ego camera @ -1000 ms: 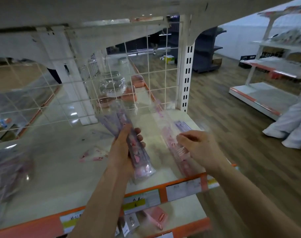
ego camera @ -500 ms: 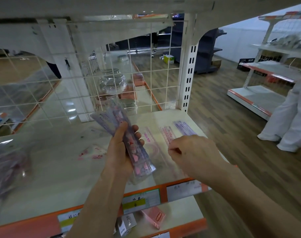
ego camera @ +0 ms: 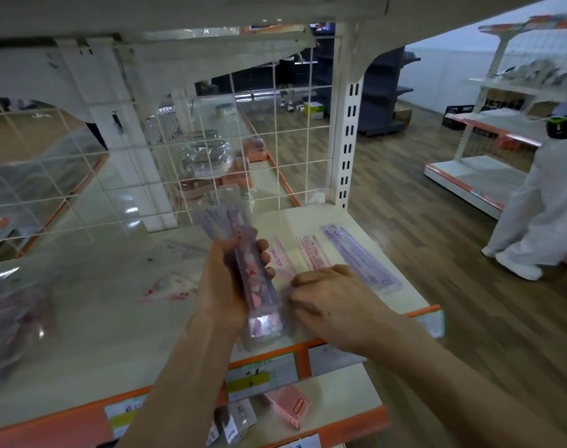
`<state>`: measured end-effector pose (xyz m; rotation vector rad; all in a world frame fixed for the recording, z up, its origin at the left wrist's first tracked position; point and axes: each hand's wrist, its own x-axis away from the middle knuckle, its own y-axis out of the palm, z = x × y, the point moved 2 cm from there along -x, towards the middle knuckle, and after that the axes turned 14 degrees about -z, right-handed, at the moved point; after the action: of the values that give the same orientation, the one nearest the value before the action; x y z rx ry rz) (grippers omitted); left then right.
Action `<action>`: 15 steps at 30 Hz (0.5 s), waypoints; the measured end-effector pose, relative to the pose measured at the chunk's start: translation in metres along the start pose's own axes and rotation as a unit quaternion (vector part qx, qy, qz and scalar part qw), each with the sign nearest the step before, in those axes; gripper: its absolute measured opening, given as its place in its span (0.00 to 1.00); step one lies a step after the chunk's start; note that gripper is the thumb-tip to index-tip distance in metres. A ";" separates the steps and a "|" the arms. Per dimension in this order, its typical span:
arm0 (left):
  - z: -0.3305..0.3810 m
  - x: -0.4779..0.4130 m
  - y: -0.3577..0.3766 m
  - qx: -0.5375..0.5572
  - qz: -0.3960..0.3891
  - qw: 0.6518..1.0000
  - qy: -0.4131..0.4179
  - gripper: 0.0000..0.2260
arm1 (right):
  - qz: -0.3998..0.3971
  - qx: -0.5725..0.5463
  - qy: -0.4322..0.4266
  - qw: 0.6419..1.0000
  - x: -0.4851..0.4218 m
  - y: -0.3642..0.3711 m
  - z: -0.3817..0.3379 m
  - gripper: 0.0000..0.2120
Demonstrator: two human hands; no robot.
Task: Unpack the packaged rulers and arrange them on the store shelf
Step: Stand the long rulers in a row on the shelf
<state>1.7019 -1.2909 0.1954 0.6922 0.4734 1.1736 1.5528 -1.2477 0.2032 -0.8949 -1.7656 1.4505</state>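
Head view: my left hand grips the ruler pack at frame centre. My right hand is curled beside it; whether it pinches anything, I cannot tell. I'd lay each ruler parallel beside the laid rulers, right of centre on the shelf.

The shelf is cream with an orange front strip. On the shelf lie pink rulers and a lilac ruler. Above the shelf, the clear ruler pack shows pink and purple patches. Below the shelf is a pink box.

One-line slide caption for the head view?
Left hand grips the ruler pack; right hand beside it, over rulers laid on the shelf.
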 end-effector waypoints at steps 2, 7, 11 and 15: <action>0.000 0.001 0.003 -0.015 0.012 1.000 -0.006 0.10 | 0.078 -0.076 0.016 0.994 0.002 -0.009 0.004 0.18; 0.000 0.002 0.010 -0.004 0.013 1.000 0.001 0.18 | 0.116 -0.293 0.099 0.944 -0.005 -0.022 -0.004 0.10; -0.002 -0.001 0.003 -0.004 0.012 1.000 0.006 0.14 | 0.109 -0.311 0.133 0.935 -0.016 -0.020 -0.008 0.11; -0.003 -0.004 -0.002 -0.007 0.022 1.000 -0.018 0.12 | 0.107 -0.340 0.136 0.925 -0.021 -0.016 -0.002 0.08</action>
<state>1.7005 -1.2943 0.1921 0.7142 0.4206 1.2034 1.5638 -1.2669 0.2181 -1.5977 -2.0184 0.7545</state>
